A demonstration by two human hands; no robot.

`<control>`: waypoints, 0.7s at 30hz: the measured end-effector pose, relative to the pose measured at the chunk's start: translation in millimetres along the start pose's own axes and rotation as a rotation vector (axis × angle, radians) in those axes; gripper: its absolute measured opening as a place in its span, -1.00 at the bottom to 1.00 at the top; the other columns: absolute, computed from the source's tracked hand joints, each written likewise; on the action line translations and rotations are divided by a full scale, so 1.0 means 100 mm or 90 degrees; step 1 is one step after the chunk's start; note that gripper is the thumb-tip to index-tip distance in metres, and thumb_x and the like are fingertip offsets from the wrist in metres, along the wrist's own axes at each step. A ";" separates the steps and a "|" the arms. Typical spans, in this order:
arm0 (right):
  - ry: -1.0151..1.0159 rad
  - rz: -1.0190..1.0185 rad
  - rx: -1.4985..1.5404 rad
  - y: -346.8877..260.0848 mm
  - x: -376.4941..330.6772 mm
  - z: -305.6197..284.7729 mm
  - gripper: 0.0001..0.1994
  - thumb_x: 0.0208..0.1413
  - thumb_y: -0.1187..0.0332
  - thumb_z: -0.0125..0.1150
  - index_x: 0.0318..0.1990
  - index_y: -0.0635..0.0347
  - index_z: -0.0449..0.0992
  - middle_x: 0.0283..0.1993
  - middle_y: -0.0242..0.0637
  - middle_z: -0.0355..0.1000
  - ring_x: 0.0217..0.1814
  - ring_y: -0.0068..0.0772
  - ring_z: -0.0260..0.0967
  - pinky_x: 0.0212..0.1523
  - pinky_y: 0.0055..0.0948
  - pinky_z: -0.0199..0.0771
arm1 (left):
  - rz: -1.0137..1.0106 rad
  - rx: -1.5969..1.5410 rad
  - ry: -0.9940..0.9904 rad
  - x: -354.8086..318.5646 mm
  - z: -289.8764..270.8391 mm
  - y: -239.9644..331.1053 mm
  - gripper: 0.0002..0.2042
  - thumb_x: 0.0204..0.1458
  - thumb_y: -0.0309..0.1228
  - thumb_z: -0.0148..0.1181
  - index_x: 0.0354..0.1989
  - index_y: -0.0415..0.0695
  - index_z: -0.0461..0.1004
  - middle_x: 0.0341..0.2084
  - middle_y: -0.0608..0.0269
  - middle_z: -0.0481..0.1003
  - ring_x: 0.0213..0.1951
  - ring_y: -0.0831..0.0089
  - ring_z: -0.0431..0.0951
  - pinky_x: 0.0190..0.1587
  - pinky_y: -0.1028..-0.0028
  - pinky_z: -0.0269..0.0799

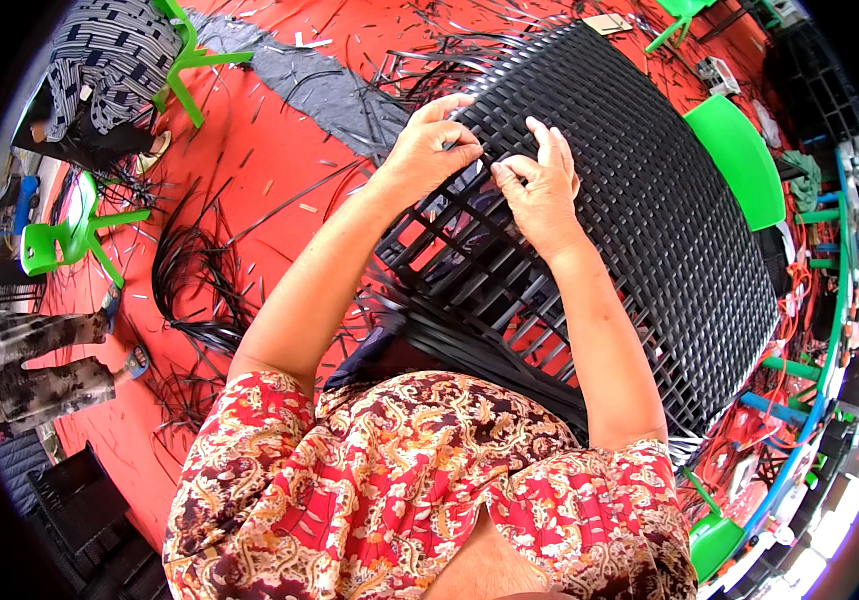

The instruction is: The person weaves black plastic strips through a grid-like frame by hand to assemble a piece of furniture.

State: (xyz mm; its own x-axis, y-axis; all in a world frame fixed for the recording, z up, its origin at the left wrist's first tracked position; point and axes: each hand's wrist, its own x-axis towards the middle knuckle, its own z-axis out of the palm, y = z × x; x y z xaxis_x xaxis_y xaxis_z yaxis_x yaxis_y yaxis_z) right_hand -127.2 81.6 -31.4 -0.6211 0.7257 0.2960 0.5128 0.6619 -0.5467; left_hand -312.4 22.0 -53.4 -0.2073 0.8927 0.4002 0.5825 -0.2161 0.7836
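Observation:
A large black woven panel [639,170] of flat plastic strips lies in front of me. Its weave is dense across the far and right part. At the near left it turns into an open grid [509,290] with square gaps. Both my hands work at the left edge of the dense part. My left hand [424,150] pinches a black strip between thumb and forefinger. Just right of it, my right hand [541,195] has its thumb and forefinger closed on a black strip, other fingers raised over the weave. The strip's ends are hidden by my fingers.
Loose black strips [199,290] lie bundled on the red floor [279,210] to the left. Green chairs [79,230] stand left, and a green seat [739,160] is beyond the panel. Another person's legs [49,370] are at far left; someone in patterned clothes [114,60] sits upper left.

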 end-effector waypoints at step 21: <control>0.020 -0.077 -0.008 -0.15 0.21 0.14 -0.81 -0.01 0.16 0.24 -0.31 -0.01 0.60 0.28 -0.25 0.10 0.39 -0.06 -0.14 0.27 -0.04 -0.15 | -0.067 -0.180 0.028 0.04 -0.10 -0.04 -0.92 -0.12 -0.45 0.30 -0.45 -0.15 0.56 0.10 0.20 0.28 0.14 0.29 0.24 0.18 0.32 0.15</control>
State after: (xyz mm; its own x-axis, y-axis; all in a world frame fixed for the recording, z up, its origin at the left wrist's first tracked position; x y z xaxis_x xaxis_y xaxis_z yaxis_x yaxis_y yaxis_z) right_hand -156.1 84.7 -27.8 -0.6601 0.6455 0.3841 0.4422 0.7473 -0.4959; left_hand -323.6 22.4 -50.3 -0.2922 0.8991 0.3259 0.3150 -0.2313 0.9205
